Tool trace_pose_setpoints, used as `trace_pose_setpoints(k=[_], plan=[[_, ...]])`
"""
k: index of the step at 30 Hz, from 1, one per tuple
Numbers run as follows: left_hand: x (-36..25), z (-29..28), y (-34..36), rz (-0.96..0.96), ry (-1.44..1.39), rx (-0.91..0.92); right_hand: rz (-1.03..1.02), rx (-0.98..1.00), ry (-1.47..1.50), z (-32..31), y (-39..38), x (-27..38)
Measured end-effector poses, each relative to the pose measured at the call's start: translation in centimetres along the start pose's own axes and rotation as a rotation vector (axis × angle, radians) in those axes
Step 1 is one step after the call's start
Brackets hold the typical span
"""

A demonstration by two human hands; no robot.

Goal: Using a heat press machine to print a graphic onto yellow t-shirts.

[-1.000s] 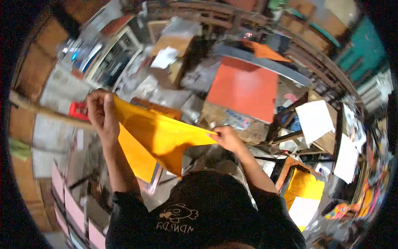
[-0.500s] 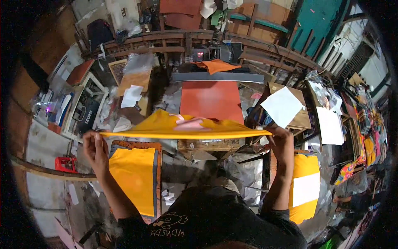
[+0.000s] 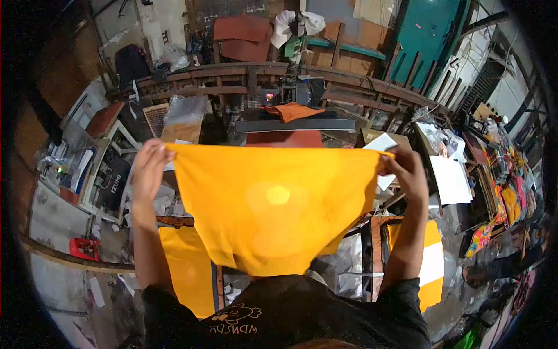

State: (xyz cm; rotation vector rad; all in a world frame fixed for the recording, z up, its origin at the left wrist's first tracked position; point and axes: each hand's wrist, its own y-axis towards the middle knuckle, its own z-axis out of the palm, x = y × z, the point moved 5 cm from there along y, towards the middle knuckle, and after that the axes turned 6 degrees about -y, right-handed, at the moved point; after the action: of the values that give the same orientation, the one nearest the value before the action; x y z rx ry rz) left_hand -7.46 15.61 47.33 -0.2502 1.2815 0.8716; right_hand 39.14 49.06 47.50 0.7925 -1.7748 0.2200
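A yellow piece of fabric [image 3: 232,192] hangs spread out in front of me, its upper edge pulled nearly straight. My left hand [image 3: 152,168] pinches one upper corner, and my right hand [image 3: 406,168] grips the other. The lower part drapes down toward my chest, with a pale round patch of brightness near its middle. Behind it, the fabric hides most of a red flat board [image 3: 285,139]. Another yellow fabric piece [image 3: 187,267] lies flat on a board under my left forearm. Beneath my right forearm is more yellow fabric [image 3: 431,235] with a white sheet [image 3: 432,267] on it.
Beyond the red board runs a long grey bar [image 3: 296,126], and an orange cloth [image 3: 293,111] lies behind it. White paper [image 3: 450,180] rests on a table at the right, near a pile of colourful fabrics [image 3: 511,203]. A red plastic object [image 3: 85,249] stands far left.
The yellow fabric has been raised from a nearly level, edge-on position to hanging upright. Both hands have gone up and slightly farther away, keeping their corners. Its pink print is now out of sight.
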Motion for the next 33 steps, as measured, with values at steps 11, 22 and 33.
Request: trace_pose_setpoints(k=[11,22,33], plan=[[11.2,-1.7,12.6,0.244,-0.254,0.125,-0.327,-0.122,-0.095,0.4,13.7,-5.9],[36.6,-7.0,3.5,-0.327,0.088,-0.166,-0.231,-0.151,-0.542,13.6,8.8,-29.4],[36.0,-7.8,0.8,-0.339,0.023,-0.263,0.062,-0.002,-0.953,12.8,7.6,-31.1]])
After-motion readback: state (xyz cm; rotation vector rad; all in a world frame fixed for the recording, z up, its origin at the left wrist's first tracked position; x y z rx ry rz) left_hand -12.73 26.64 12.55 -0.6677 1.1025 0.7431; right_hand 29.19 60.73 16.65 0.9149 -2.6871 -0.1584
